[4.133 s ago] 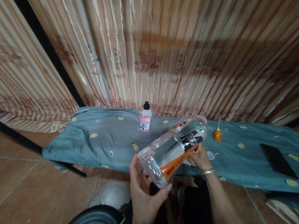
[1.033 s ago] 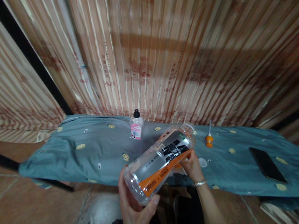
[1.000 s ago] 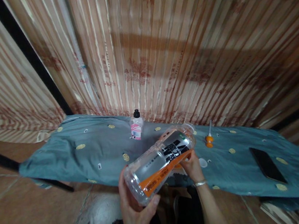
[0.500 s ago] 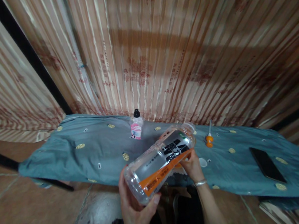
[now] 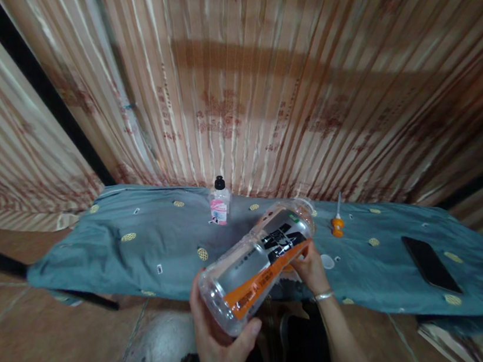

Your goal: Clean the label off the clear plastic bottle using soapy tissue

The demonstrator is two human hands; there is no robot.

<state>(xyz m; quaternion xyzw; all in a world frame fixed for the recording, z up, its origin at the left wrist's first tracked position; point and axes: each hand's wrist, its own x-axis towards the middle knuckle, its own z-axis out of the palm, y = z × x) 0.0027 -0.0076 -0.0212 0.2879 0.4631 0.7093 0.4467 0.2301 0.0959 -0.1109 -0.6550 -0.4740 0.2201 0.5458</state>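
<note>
A large clear plastic bottle point(image 5: 246, 266) with an orange and black label lies tilted across both hands, its neck up toward the right. My left hand point(image 5: 222, 344) wraps round its base, thumb on the near side. Under the neck end, my right hand point(image 5: 310, 270) grips the bottle from below; its fingers are partly hidden behind it. A silver bracelet circles the right wrist. Beside that hand on the cloth lies a small white round disc point(image 5: 327, 261), perhaps a cap. Something orange and white shows partly beneath the bottle, too hidden to name.
A small clear bottle with pink label and black cap point(image 5: 219, 204) stands on the teal cloth point(image 5: 173, 237). To the right lie an orange-handled tool with a thin pale shaft point(image 5: 337, 225) and a black phone point(image 5: 431, 266). A striped curtain point(image 5: 229, 87) hangs behind; dark bars flank the surface.
The bottle has rolled slightly in my hands, so its label faces a little differently. Both hands keep nearly the same places, and the view has shifted a little.
</note>
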